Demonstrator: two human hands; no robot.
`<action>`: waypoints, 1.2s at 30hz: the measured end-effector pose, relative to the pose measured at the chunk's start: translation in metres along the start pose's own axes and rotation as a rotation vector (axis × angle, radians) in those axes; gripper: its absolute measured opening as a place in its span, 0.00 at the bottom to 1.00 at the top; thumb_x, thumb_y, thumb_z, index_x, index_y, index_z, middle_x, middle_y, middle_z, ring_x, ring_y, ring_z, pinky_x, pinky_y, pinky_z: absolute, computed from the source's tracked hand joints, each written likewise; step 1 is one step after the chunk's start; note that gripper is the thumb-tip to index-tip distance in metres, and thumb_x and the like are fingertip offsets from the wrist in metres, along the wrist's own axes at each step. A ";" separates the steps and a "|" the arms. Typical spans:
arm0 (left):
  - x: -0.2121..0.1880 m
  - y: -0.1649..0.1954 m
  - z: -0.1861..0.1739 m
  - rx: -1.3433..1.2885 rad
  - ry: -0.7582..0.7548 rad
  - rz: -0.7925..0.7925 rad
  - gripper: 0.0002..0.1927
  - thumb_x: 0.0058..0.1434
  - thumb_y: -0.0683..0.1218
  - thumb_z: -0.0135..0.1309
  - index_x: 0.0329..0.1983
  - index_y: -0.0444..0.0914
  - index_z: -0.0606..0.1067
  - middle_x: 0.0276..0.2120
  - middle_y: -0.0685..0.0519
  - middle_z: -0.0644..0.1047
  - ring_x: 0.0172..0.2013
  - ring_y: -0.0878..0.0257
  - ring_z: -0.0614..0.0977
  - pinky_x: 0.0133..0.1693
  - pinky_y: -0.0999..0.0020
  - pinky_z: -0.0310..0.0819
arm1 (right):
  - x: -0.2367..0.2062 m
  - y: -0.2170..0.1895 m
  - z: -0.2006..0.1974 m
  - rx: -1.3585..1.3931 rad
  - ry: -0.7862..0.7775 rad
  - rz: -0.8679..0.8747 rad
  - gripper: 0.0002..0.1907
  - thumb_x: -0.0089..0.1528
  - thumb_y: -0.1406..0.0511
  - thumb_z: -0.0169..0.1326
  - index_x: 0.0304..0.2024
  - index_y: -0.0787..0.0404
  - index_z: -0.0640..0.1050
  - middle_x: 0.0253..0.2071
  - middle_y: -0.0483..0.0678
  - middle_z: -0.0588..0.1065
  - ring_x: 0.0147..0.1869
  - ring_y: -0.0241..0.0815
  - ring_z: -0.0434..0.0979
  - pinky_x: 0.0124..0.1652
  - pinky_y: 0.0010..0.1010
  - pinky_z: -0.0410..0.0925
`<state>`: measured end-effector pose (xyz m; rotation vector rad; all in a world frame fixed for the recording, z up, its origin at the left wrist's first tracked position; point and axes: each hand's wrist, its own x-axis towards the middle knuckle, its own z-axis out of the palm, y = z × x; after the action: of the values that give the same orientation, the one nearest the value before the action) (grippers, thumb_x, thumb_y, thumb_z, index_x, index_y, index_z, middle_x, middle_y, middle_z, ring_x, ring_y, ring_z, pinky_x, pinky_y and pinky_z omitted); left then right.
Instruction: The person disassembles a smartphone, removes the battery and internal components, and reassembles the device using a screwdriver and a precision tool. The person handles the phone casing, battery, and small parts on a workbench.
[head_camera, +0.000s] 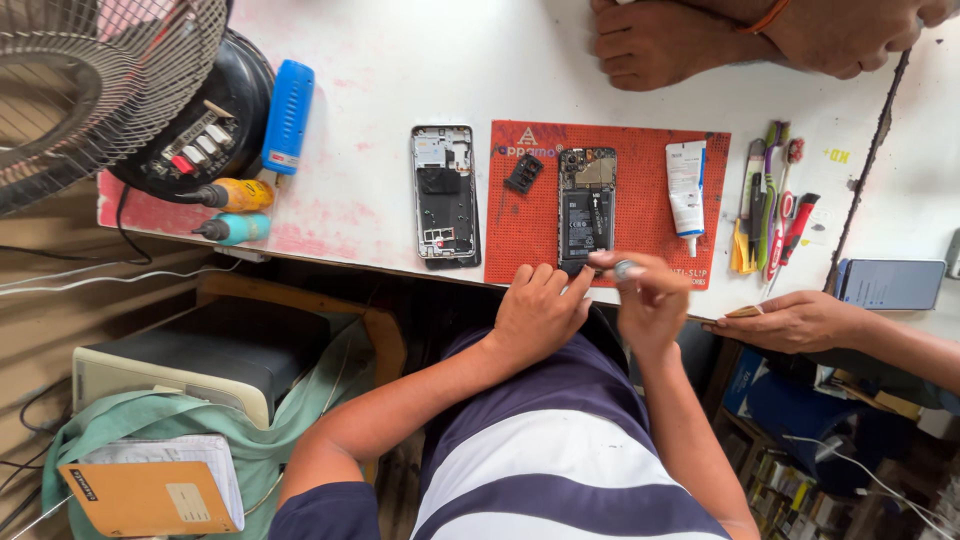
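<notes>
I see the opened phone (587, 207) lying on the red mat (640, 225) on the desk (400, 60) — my left hand (538, 308) rests curled at the phone's near end, touching it. My right hand (648, 298) — just beside the phone — pinches a small silvery tool (624, 268). A white tube (686, 190) lies right of the phone.

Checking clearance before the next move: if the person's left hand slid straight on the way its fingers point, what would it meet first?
The left hand points up the bench, fingertips at the near edge of the opened black phone with exposed battery on the red rubber mat. It would likely meet that phone first; depth is hard to judge.
</notes>
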<state>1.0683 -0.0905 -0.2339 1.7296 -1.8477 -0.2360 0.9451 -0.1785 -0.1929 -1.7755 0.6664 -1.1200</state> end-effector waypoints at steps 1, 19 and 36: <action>-0.001 0.003 -0.004 -0.065 0.007 -0.014 0.21 0.60 0.50 0.59 0.54 0.36 0.78 0.30 0.52 0.72 0.34 0.57 0.73 0.40 0.60 0.63 | -0.001 -0.002 -0.003 0.037 0.065 0.037 0.18 0.71 0.78 0.52 0.55 0.58 0.61 0.51 0.60 0.74 0.54 0.51 0.83 0.49 0.33 0.78; 0.059 -0.015 -0.023 0.123 0.155 -0.418 0.18 0.60 0.51 0.65 0.48 0.35 0.78 0.43 0.50 0.75 0.45 0.57 0.78 0.46 0.61 0.73 | 0.012 -0.010 -0.052 -0.682 -0.057 0.316 0.14 0.67 0.70 0.59 0.55 0.63 0.80 0.45 0.53 0.74 0.40 0.44 0.77 0.41 0.37 0.72; 0.003 -0.060 -0.077 -0.090 0.280 -0.944 0.13 0.60 0.43 0.61 0.48 0.35 0.77 0.36 0.49 0.79 0.35 0.52 0.81 0.38 0.56 0.75 | -0.008 -0.013 0.005 -0.473 -0.289 0.053 0.10 0.63 0.71 0.61 0.47 0.62 0.81 0.45 0.52 0.76 0.49 0.51 0.78 0.46 0.39 0.72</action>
<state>1.1601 -0.0821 -0.2014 2.3044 -0.7108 -0.4018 0.9453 -0.1640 -0.1850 -2.2479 0.8411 -0.6811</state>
